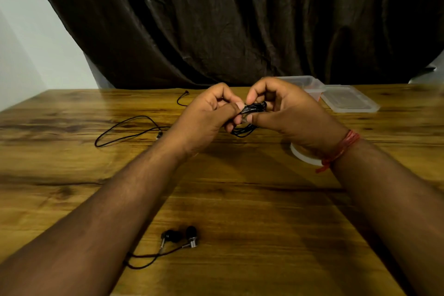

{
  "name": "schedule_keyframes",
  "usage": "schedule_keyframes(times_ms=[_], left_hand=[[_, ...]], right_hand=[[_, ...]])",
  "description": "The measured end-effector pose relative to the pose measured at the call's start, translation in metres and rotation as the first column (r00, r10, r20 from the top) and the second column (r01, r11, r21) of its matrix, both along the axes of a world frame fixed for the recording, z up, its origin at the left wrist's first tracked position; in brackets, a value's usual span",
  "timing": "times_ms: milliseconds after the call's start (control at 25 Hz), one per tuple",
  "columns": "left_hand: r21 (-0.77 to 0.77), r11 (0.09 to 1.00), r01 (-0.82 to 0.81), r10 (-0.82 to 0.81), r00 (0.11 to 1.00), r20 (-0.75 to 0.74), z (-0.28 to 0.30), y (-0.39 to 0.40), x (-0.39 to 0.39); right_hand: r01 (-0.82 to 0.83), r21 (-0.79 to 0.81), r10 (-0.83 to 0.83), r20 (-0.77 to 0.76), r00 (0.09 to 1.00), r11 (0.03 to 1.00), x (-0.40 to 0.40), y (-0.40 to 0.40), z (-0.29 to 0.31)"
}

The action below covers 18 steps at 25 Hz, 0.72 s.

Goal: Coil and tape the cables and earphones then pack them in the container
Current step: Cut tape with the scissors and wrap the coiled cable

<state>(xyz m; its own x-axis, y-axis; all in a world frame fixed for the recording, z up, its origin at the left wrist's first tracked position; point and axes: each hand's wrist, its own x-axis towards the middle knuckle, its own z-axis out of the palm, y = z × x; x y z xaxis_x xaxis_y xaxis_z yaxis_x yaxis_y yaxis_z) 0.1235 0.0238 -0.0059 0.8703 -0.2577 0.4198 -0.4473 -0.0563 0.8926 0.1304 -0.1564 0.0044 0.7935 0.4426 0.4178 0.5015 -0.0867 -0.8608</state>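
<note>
Dark curtain behind the wooden table point(240, 199), I see my left hand point(206, 118) and right hand point(286, 113) both pinching a coiled black cable point(249, 115) mid-air, apparently taping it; next it needs packing into the container point(310, 86).

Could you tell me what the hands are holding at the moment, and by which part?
Both hands pinch one coiled black cable: the left hand and the right hand grip the top of the bundle between thumb and fingers, its loops hanging below.
</note>
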Motion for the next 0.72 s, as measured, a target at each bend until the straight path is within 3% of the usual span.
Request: schedule_keyframes(times_ms=[240, 480, 720], left_hand=[[-0.024, 1.0, 0.02, -0.021, 0.999, -0.035, 0.0004, -0.0005, -0.0014], [0.031, 0.999, -0.018, 0.018, 1.0, 0.02, 0.0027, -0.0006, -0.0037], [0.126, 0.992, -0.025, 0.016, 0.998, 0.066, 0.0034, -0.0006, -0.0057]], right_hand=[[-0.015, -0.031, 0.015, -0.002, 1.0, 0.999, 0.0026, -0.0018, -0.0009], [-0.031, 0.01, 0.032, -0.021, 0.999, 0.999, -0.0003, -0.001, -0.0013], [-0.046, 0.098, 0.06, -0.138, 0.989, 0.994, -0.0025, 0.0039, -0.0019]])
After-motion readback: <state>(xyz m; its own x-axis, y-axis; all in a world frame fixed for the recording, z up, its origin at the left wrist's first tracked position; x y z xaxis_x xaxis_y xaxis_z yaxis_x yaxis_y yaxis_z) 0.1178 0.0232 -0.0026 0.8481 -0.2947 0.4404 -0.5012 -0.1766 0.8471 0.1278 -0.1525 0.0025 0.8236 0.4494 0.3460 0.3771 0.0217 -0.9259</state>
